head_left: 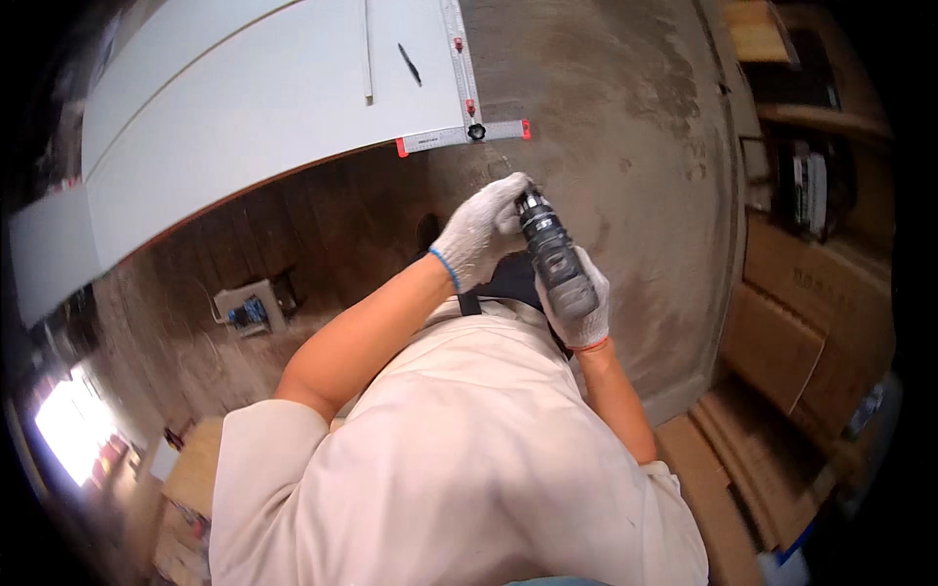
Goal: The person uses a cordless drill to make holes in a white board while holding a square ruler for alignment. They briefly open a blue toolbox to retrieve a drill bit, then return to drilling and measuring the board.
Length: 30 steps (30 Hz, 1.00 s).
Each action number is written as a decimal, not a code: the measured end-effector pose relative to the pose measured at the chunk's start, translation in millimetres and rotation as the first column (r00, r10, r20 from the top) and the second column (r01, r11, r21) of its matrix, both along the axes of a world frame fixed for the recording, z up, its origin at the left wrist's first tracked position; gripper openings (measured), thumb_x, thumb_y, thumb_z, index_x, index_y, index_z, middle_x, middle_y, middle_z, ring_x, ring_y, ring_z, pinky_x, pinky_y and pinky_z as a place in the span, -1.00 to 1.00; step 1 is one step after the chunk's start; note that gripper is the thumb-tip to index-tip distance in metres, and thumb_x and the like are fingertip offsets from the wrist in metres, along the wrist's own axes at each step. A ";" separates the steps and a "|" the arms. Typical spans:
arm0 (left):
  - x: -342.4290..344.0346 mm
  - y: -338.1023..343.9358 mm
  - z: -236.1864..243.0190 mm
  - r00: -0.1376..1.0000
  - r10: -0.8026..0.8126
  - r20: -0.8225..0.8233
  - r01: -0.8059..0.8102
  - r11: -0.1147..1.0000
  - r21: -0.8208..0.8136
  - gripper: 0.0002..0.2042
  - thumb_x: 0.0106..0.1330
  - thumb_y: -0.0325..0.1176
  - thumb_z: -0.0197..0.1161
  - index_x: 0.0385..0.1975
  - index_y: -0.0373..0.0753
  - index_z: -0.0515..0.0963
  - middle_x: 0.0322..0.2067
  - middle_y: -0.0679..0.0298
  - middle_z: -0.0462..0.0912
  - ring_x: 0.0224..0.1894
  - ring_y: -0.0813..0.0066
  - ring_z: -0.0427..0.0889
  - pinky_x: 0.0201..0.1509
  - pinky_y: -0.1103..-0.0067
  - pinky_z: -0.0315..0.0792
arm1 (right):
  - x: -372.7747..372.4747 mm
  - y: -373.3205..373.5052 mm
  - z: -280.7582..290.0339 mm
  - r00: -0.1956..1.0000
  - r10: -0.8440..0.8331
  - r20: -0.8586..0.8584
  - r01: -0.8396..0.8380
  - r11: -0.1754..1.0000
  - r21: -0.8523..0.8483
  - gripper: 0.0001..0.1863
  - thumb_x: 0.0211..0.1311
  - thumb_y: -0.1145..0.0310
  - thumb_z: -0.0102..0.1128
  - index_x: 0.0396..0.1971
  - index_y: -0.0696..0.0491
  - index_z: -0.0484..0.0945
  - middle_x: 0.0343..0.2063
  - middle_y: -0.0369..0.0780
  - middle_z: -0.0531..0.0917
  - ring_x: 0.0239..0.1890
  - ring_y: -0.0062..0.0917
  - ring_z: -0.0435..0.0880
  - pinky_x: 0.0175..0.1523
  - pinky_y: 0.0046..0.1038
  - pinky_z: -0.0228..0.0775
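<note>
The right grip, a white knit glove with an orange cuff (599, 317), is clasping a black-and-grey, cylindrical power drill (557, 256). The drill is slanting between both grips, its grey rear resting nearest the right; the left grip, a white knit glove with a blue cuff (481, 232), is touching the dark chuck (531, 207), its closure undeterminable.

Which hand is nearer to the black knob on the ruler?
Left: the left hand is below the black knob in the picture, at the tip of the drill; the right hand is lower and farther right, holding it.
</note>
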<state>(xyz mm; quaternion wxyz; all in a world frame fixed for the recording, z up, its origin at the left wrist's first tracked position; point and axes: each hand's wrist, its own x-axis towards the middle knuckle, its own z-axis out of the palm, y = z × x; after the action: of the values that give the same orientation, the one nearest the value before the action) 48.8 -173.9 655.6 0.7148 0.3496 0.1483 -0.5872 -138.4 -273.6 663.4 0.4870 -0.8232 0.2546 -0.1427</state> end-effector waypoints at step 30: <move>53.8 -107.2 -426.3 0.266 0.945 0.190 -0.871 0.151 0.468 -0.79 0.45 -0.13 0.40 -0.02 0.01 0.63 -0.08 0.36 0.64 -0.06 0.47 0.60 0.05 0.36 0.51 | 274.6 -342.4 -166.0 0.343 0.868 -0.358 -0.931 0.365 -0.007 -0.69 0.25 0.41 0.46 -0.04 0.18 0.74 -0.15 -0.04 0.84 -0.14 -0.25 0.87 0.02 -0.32 0.68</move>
<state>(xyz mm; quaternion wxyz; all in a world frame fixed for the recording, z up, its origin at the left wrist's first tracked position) 102.6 -281.1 229.3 0.7939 0.3106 0.5227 -0.0021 136.2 -616.0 497.4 0.3500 -0.8825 -0.1917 0.2490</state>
